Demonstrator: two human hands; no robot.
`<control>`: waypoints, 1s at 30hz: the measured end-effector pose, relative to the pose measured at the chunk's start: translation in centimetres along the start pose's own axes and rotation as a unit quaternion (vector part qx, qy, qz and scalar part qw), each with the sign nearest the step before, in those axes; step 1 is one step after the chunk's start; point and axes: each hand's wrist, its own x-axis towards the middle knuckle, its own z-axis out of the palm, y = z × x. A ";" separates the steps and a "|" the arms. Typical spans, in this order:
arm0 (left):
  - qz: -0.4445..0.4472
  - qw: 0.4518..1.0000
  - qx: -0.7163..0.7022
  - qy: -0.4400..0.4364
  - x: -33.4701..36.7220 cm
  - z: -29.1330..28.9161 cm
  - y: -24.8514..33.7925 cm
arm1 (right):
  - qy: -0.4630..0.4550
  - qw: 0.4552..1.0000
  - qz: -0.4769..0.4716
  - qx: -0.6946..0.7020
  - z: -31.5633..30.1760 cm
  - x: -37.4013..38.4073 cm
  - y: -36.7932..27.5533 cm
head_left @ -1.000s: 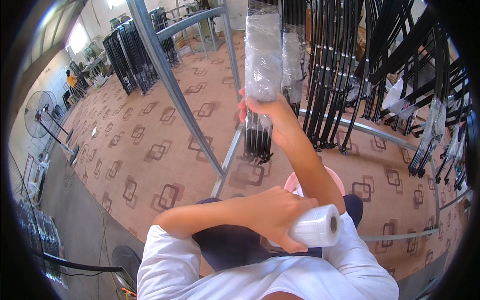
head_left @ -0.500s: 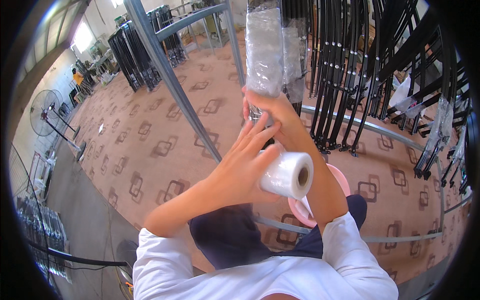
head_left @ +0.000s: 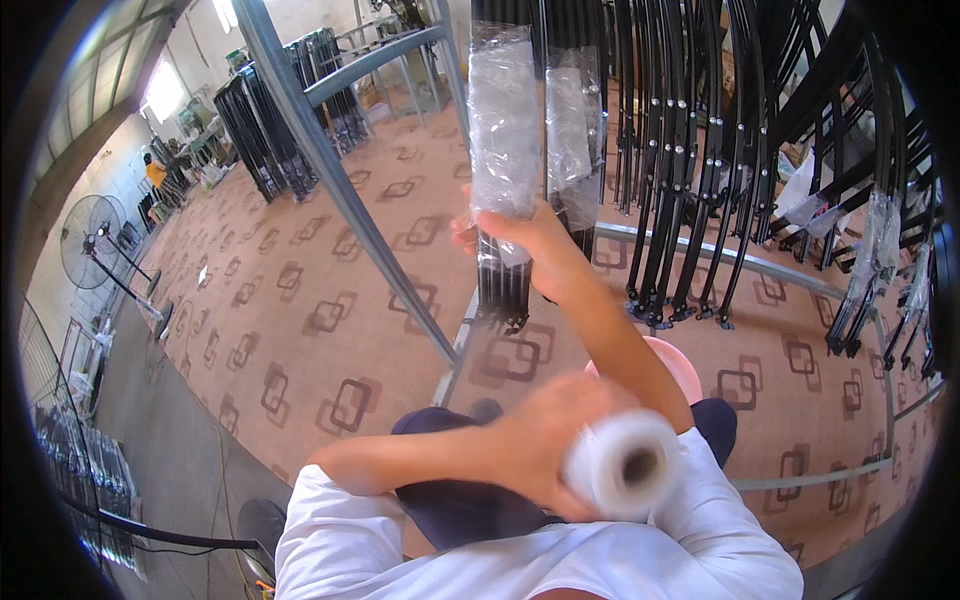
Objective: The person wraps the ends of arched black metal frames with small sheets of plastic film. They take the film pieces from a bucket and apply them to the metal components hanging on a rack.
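My right hand (head_left: 515, 235) grips the lower part of a bundle of black metal rods (head_left: 503, 295), thumb across its front. Clear plastic film (head_left: 503, 120) is wrapped round the bundle above the hand, and the bare rod ends stick out below it. Close to my chest, my left hand (head_left: 560, 435) is closed round a roll of clear stretch film (head_left: 625, 465), its hollow core facing up. Motion blurs this hand and the roll. A second film-wrapped bundle (head_left: 572, 135) hangs just right of the first.
Many black rod assemblies (head_left: 690, 170) hang on the right. A grey metal frame (head_left: 350, 200) slants down on the left. Near my right forearm sits a pink basin (head_left: 678, 365), partly hidden. A standing fan (head_left: 95, 240) and a person in yellow (head_left: 155, 172) are far left.
My left hand has carried the film roll from beside the bundle down and right, toward my chest. The right hand has stayed on the bundle, whose lower ends now show.
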 end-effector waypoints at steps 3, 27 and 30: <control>-0.168 0.971 -0.135 0.105 -0.5 -1.4 -0.8 | -0.040 0.998 -0.016 -0.034 -0.7 0.0 -0.1; -0.201 0.976 -0.074 0.038 -0.4 -0.9 -1.5 | -0.089 0.993 0.068 0.032 -3.9 -1.9 2.4; -0.196 0.979 -0.052 0.034 -0.9 -0.9 -1.8 | -0.065 0.996 0.055 -0.024 -2.8 -1.5 2.4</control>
